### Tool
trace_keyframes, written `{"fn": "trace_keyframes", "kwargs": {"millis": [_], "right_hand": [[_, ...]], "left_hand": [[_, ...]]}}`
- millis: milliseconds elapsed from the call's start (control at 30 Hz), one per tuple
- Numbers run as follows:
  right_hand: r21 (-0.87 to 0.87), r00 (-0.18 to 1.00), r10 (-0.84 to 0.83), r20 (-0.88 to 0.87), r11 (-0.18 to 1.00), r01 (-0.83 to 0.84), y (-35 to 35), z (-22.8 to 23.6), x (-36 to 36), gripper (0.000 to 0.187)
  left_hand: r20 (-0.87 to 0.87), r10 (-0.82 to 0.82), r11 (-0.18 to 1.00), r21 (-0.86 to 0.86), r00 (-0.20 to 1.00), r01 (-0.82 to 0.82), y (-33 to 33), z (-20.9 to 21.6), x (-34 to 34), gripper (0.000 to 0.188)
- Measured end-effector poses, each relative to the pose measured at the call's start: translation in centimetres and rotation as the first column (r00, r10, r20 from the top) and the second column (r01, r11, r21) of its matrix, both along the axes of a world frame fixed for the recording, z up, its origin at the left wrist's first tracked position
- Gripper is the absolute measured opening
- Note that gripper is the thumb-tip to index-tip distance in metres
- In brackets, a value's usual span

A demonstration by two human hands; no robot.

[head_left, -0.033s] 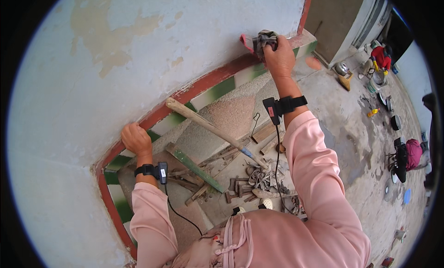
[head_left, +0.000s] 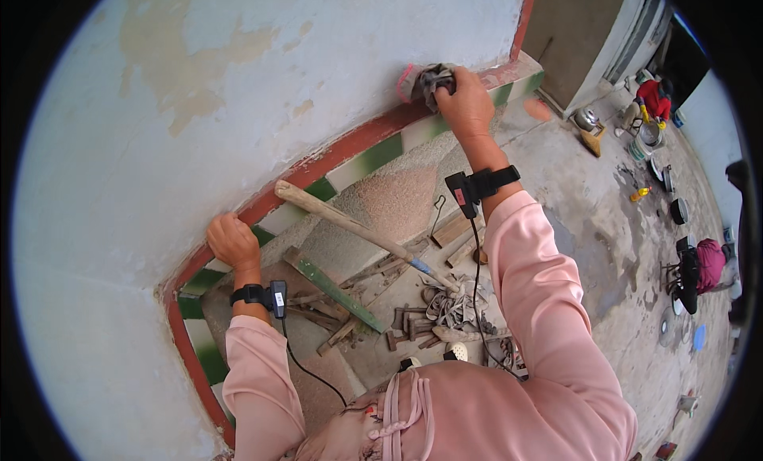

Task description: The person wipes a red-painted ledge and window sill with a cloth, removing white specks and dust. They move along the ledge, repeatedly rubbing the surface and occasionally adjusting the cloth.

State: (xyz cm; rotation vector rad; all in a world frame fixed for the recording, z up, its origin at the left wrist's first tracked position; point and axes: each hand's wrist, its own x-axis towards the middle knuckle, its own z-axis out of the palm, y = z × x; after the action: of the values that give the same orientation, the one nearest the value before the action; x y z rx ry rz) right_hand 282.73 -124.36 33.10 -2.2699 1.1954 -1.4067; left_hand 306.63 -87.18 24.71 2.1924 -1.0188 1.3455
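Note:
My right hand (head_left: 467, 102) is closed around a crumpled grey rag (head_left: 433, 83) with a pinkish-red edge. It presses the rag against the foot of the pale, peeling wall (head_left: 262, 87), on the red-painted ledge (head_left: 358, 139). My left hand (head_left: 233, 241) leans on the same ledge further left, its fingers curled into a fist against the wall; no object shows in it. Between my arms, a long wooden handle (head_left: 342, 222) with a blue band stands tilted, its upper end close to the ledge. Black straps with small cabled boxes circle both wrists.
Below the ledge lie a green plank (head_left: 334, 290), wood pieces (head_left: 453, 229) and a heap of grey scraps (head_left: 457, 306). At far right, a person in red (head_left: 653, 99) with yellow gloves bends over a metal pot. Basins and a chair with magenta cloth (head_left: 709, 264) stand on the concrete.
My right hand has slid left along the ledge with the rag. The wooden handle's upper end has shifted slightly left and down. My left hand stays put.

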Motion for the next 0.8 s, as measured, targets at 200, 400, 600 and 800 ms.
{"fn": "trace_keyframes", "kwargs": {"millis": [200,400,600,800], "right_hand": [[-0.178,0.907,0.310,-0.286,0.913,-0.368,6.5,-4.3,4.2,0.033],[-0.127,0.945,-0.034,-0.327,0.992,-0.009,-6.0,-3.5,-1.5,0.023],[-0.041,0.905,-0.213,-0.369,0.976,0.213,-17.9,-3.0,-6.2,0.026],[0.037,0.919,-0.241,-0.312,0.964,0.265,-19.7,-3.4,-5.1,0.028]], "left_hand": [[-0.027,0.014,1.000,0.022,1.000,-0.013,0.3,0.0,0.0,0.018],[-0.032,0.035,0.998,0.049,0.999,-0.034,0.7,-0.3,0.4,0.018],[-0.063,0.018,0.998,0.068,0.998,-0.013,1.3,-0.5,1.0,0.025],[0.023,-0.007,0.995,0.099,1.000,0.005,1.9,-0.8,1.9,0.028]]}}
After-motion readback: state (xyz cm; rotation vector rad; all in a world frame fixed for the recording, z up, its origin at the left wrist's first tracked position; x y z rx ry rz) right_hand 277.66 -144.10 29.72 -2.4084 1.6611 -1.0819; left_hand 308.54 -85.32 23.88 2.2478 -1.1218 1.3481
